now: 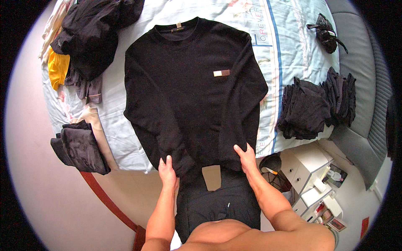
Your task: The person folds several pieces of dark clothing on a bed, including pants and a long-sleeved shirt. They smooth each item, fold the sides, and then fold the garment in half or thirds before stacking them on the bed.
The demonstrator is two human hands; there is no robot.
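Note:
A black long-sleeved sweatshirt lies spread face up on the bed, its neckline away from me. Both sleeves fold down over its front, and a small two-tone patch marks the chest. At the lower left, my left hand grips the garment near its hem, thumb on top. My right hand holds the lower right side in the same way. The fingers of both hands are mostly hidden beneath the cloth. The hem hangs slightly past the bed's near edge, just above my black trousers.
Dark clothes heap at the far left beside a yellow cloth. A folded dark garment lies at the near left corner. Folded black clothes and a tied black plastic bag sit right, by a grey headboard. White drawers stand below.

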